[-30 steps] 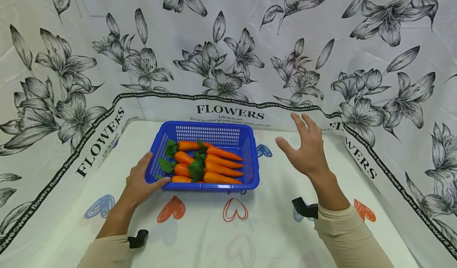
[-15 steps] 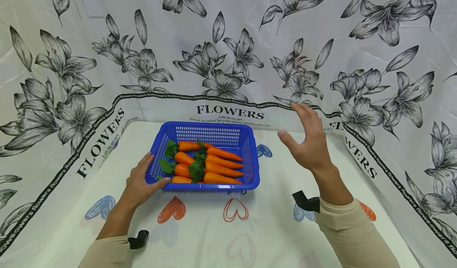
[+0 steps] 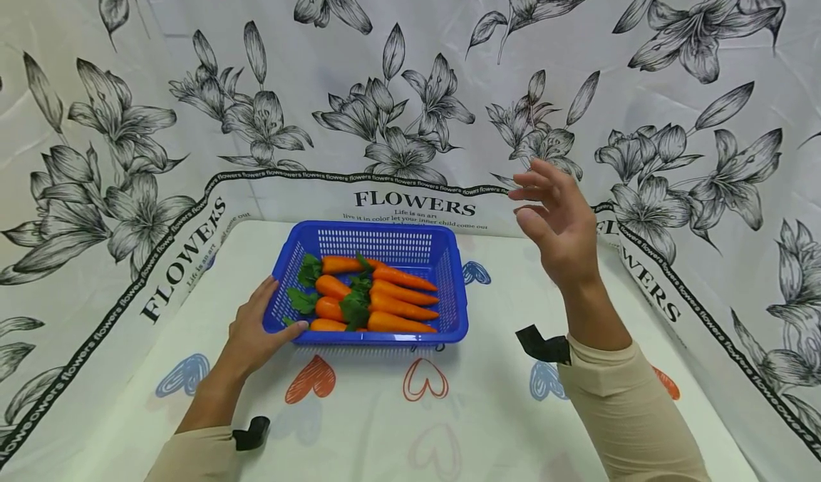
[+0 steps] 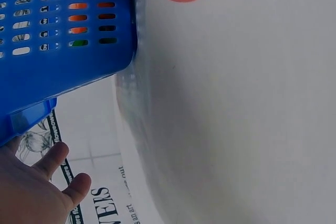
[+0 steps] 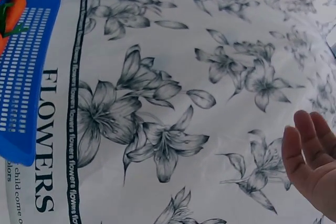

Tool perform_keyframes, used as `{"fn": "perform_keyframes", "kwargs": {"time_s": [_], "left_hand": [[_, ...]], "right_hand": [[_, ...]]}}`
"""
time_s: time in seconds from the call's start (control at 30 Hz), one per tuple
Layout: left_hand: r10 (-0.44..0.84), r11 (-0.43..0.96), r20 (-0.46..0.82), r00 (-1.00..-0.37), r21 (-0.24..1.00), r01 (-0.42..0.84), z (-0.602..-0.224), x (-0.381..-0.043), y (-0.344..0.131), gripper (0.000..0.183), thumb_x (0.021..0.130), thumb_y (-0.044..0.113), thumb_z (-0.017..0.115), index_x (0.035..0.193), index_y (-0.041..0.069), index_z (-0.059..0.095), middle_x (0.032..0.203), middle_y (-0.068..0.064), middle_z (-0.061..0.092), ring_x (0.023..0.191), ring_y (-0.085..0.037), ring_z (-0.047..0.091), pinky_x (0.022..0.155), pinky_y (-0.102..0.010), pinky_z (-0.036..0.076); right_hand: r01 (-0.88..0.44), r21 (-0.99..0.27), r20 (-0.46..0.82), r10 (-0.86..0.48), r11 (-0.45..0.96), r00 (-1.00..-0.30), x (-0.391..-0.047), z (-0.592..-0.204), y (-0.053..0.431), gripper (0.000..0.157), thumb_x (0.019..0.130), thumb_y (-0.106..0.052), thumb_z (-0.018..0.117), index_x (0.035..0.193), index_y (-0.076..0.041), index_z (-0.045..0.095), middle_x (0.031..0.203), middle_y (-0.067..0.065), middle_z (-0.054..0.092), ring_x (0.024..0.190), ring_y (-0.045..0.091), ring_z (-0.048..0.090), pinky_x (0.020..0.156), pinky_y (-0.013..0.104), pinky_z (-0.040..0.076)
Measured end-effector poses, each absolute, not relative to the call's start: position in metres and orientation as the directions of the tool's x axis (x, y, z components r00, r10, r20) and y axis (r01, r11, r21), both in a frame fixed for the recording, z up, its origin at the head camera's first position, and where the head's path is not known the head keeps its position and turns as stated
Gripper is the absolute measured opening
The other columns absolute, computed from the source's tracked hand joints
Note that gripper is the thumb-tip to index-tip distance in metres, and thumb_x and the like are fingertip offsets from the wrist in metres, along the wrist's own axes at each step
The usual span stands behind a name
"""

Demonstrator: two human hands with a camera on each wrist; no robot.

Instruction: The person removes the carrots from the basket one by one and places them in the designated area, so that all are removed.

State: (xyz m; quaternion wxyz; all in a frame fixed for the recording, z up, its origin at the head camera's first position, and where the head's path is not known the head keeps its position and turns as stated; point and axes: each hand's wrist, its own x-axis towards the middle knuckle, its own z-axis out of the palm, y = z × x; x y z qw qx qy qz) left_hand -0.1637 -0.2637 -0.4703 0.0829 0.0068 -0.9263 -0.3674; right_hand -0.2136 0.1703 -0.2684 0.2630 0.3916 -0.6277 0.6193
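A blue plastic basket (image 3: 458,289), with slotted walls, stands on the table in the head view. Several orange carrots (image 3: 400,304) with green leafy tops lie inside it in two rows. My left hand (image 3: 253,331) holds the basket's left side near the front corner, thumb over the rim and fingers along the outside. Two of its fingertips (image 4: 58,153) spread free of the basket in the left wrist view. My right hand (image 3: 563,232) is raised in the air to the right of the basket, fingers loosely bent, nothing in it.
The table (image 3: 359,425) wears a pale cloth printed with red and blue hearts. Behind and on both sides hangs a white curtain (image 3: 474,111) with black lilies and FLOWERS lettering. A black bracket (image 3: 541,344) sticks out at the right wrist, another black bracket (image 3: 251,433) at the left.
My right hand has risen and its fingers and thumb have drawn closer together. The left hand stays at the basket, which keeps its place with the carrots.
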Motion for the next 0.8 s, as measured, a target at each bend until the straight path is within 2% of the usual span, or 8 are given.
{"fn": "perform_keyframes", "kwargs": {"time_s": [0.2, 0.53, 0.77, 0.8], "left_hand": [[-0.069, 0.732, 0.141, -0.988, 0.680, 0.046, -0.471, -0.163, -0.263, 0.099, 0.082, 0.054, 0.069, 0.156, 0.013, 0.017, 0.160, -0.012, 0.010, 0.134, -0.050, 0.017, 0.097, -0.077, 0.012], [-0.069, 0.735, 0.132, -0.989, 0.677, 0.039, -0.469, -0.164, -0.264, 0.099, 0.082, 0.054, 0.068, 0.156, 0.015, 0.016, 0.160, -0.011, 0.010, 0.135, -0.050, 0.017, 0.097, -0.077, 0.013], [-0.054, 0.720, 0.126, -0.991, 0.693, 0.049, -0.467, -0.163, -0.263, 0.097, 0.084, 0.051, 0.068, 0.156, 0.014, 0.015, 0.160, -0.011, 0.008, 0.136, -0.049, 0.015, 0.098, -0.077, 0.010], [-0.052, 0.718, 0.121, -0.991, 0.694, 0.047, -0.467, -0.163, -0.263, 0.097, 0.084, 0.051, 0.068, 0.156, 0.013, 0.014, 0.160, -0.011, 0.008, 0.137, -0.049, 0.015, 0.098, -0.077, 0.009]], "right_hand": [[-0.768, -0.603, 0.797, -0.164, -0.213, -0.581, -0.219, -0.268, 0.162, 0.054, 0.085, -0.009, 0.061, 0.137, 0.000, 0.048, 0.117, 0.028, 0.054, 0.092, 0.036, 0.059, 0.071, 0.036, 0.053], [-0.722, -0.644, 0.765, -0.205, -0.253, -0.611, -0.239, -0.281, 0.144, 0.058, 0.087, -0.016, 0.062, 0.141, -0.003, 0.044, 0.117, 0.024, 0.055, 0.092, 0.032, 0.061, 0.071, 0.034, 0.054], [-0.678, -0.691, 0.723, -0.231, -0.251, -0.651, -0.256, -0.293, 0.130, 0.070, 0.086, -0.037, 0.071, 0.142, -0.005, 0.044, 0.117, 0.024, 0.055, 0.091, 0.035, 0.061, 0.071, 0.036, 0.056], [-0.667, -0.701, 0.713, -0.239, -0.252, -0.659, -0.258, -0.296, 0.128, 0.073, 0.086, -0.039, 0.072, 0.143, -0.003, 0.042, 0.117, 0.028, 0.054, 0.091, 0.035, 0.061, 0.071, 0.036, 0.056]]}}
